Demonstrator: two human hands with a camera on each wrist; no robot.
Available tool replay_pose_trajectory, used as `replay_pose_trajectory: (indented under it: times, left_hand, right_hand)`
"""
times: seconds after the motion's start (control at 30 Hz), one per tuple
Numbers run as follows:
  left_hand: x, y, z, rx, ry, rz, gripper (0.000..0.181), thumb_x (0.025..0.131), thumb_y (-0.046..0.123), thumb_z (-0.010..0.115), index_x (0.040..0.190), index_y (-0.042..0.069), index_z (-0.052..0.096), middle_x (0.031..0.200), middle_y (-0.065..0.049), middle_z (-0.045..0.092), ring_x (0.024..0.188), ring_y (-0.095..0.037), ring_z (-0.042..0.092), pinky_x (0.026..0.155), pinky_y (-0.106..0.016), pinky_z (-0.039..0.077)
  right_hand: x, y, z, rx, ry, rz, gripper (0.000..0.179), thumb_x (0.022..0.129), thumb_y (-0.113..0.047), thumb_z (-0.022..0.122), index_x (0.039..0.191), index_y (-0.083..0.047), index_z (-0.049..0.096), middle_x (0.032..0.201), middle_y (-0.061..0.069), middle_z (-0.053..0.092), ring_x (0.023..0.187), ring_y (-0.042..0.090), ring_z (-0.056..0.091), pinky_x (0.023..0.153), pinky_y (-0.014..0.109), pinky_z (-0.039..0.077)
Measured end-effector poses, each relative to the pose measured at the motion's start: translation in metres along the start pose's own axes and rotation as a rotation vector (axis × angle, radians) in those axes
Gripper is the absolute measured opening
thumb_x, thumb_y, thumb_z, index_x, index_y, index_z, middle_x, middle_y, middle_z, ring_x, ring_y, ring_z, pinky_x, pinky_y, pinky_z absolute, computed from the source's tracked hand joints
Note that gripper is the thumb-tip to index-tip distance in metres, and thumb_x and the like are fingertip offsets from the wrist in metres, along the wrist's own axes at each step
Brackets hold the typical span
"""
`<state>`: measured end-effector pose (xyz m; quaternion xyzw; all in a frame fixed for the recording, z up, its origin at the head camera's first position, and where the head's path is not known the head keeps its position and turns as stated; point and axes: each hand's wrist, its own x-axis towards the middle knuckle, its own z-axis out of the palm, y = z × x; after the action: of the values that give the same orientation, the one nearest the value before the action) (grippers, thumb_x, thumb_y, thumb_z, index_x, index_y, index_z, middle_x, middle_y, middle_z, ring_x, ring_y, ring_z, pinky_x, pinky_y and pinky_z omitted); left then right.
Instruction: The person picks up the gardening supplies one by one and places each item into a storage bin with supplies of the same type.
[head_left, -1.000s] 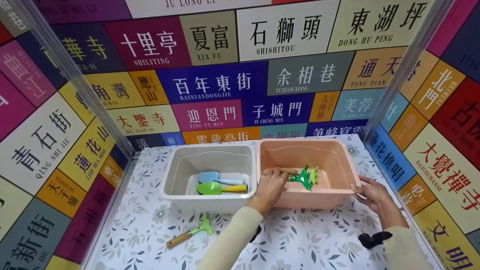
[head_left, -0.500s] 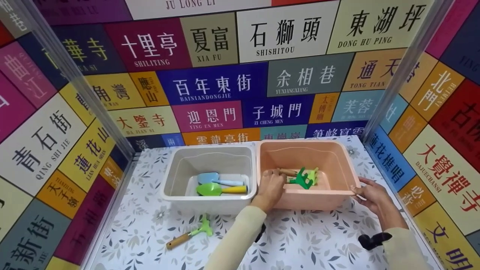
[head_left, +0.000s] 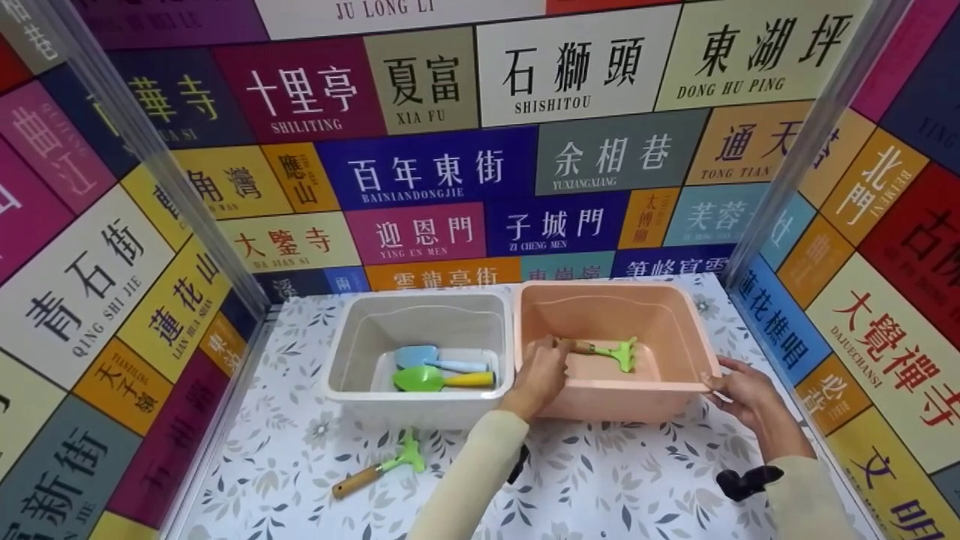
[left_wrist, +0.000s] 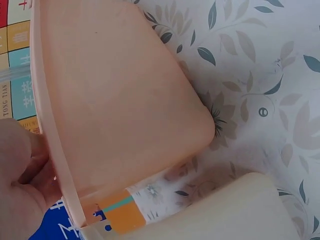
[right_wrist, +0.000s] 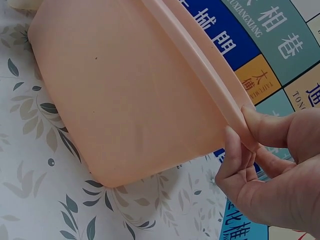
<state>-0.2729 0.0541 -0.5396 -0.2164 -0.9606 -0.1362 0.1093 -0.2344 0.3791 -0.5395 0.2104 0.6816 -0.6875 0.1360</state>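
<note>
My left hand (head_left: 538,375) reaches over the front rim of the pink plastic bin (head_left: 637,397), fingers bent down inside. Its fingertips are close to the wooden handle of a light green toy hand rake (head_left: 621,354) lying in the bin. Whether they hold anything is hidden by the hand and the bin's front wall. In the left wrist view, only part of the left hand (left_wrist: 22,182) shows, behind the rim. My right hand (head_left: 746,390) pinches the bin's front right corner; the right wrist view shows thumb and fingers on the rim.
A white bin (head_left: 420,409) stands against the pink one on the left. It holds a blue toy shovel (head_left: 416,355) and a green trowel (head_left: 420,379) with a yellow handle. Another light green rake (head_left: 409,454) lies on the leaf-patterned table in front.
A dark green forked head beside my left hand turned, then went out of sight, leaving the light green rake in fuller view. The right hand keeps its hold on the corner.
</note>
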Motion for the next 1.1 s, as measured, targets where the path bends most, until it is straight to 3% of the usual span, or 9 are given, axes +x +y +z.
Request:
replay_pose_trajectory:
  times: [0.1,0.2,0.33,0.4,0.47,0.57,0.8,0.97,1.1]
  left_hand:
    - [0.001,-0.001,-0.004,-0.041,-0.01,0.005,0.041,0.09,0.014,0.074,0.13,0.019,0.065,0.114,-0.006,0.067,0.106,-0.02,0.066,0.095,-0.03,0.055]
    - [-0.002,-0.003,-0.008,-0.068,-0.01,0.029,0.042,0.093,0.018,0.071,0.134,0.019,0.062,0.119,-0.006,0.065,0.109,-0.02,0.064,0.098,-0.032,0.053]
    - [-0.012,-0.005,-0.012,-0.111,0.039,0.059,0.042,0.093,0.022,0.071,0.134,0.019,0.061,0.121,-0.006,0.064,0.112,-0.022,0.062,0.098,-0.034,0.053]
    - [-0.018,-0.006,-0.015,-0.15,0.082,0.073,0.042,0.092,0.023,0.073,0.131,0.02,0.061,0.122,-0.006,0.065,0.114,-0.023,0.062,0.096,-0.034,0.054]
    - [-0.024,-0.007,-0.017,-0.184,0.125,0.087,0.042,0.09,0.023,0.075,0.13,0.019,0.062,0.122,-0.006,0.065,0.116,-0.022,0.062,0.095,-0.032,0.055]
    - [-0.033,-0.01,-0.019,-0.221,0.165,0.107,0.042,0.088,0.021,0.076,0.128,0.017,0.064,0.121,-0.006,0.064,0.115,-0.021,0.062,0.094,-0.03,0.055]
    - [-0.055,-0.029,-0.019,-0.229,0.199,0.082,0.043,0.086,0.019,0.078,0.127,0.014,0.065,0.116,-0.005,0.066,0.1,-0.022,0.065,0.084,-0.032,0.057]
    - [-0.068,-0.041,-0.021,-0.23,0.228,0.069,0.039,0.087,0.017,0.076,0.125,0.014,0.066,0.102,-0.004,0.065,0.088,-0.019,0.062,0.076,-0.029,0.055]
    - [-0.079,-0.045,-0.026,-0.23,0.195,0.067,0.039,0.088,0.02,0.076,0.125,0.016,0.065,0.105,-0.003,0.064,0.092,-0.018,0.062,0.082,-0.03,0.055]
  right_hand:
    - [0.0,0.0,-0.001,0.007,0.004,0.004,0.088,0.093,-0.007,0.068,0.16,-0.002,0.009,0.111,0.006,0.056,0.08,0.002,0.063,0.078,0.024,0.059]
    - [0.001,0.0,-0.001,0.011,0.005,-0.007,0.089,0.093,-0.007,0.068,0.159,-0.002,0.009,0.099,-0.003,0.06,0.079,0.002,0.064,0.074,0.023,0.059]
    - [0.002,0.001,-0.001,0.013,-0.002,-0.021,0.088,0.093,-0.008,0.068,0.159,0.0,0.009,0.087,-0.01,0.061,0.078,0.001,0.064,0.071,0.023,0.057]
    - [0.002,0.001,-0.001,0.0,0.003,-0.022,0.087,0.094,-0.008,0.067,0.159,0.0,0.01,0.094,-0.005,0.062,0.078,0.001,0.064,0.071,0.023,0.058]
    - [0.002,0.001,-0.001,-0.017,0.008,-0.022,0.086,0.094,-0.007,0.066,0.159,0.0,0.01,0.11,0.008,0.061,0.079,0.001,0.064,0.071,0.023,0.057]
    - [0.002,0.001,-0.001,-0.03,0.018,-0.021,0.085,0.094,-0.007,0.066,0.159,-0.001,0.011,0.131,0.024,0.048,0.079,0.001,0.063,0.071,0.024,0.057]
    - [0.002,0.003,-0.001,-0.035,0.016,-0.003,0.085,0.095,-0.006,0.064,0.159,-0.002,0.009,0.138,0.027,0.044,0.08,0.002,0.063,0.074,0.024,0.058]
    - [0.002,0.003,0.0,-0.048,0.023,-0.001,0.084,0.096,-0.005,0.062,0.16,-0.003,0.008,0.157,0.034,0.021,0.08,0.002,0.062,0.072,0.023,0.057]
    - [0.002,0.003,0.001,-0.042,0.02,0.0,0.085,0.095,-0.004,0.062,0.16,-0.003,0.008,0.154,0.034,0.025,0.08,0.002,0.062,0.073,0.023,0.058]
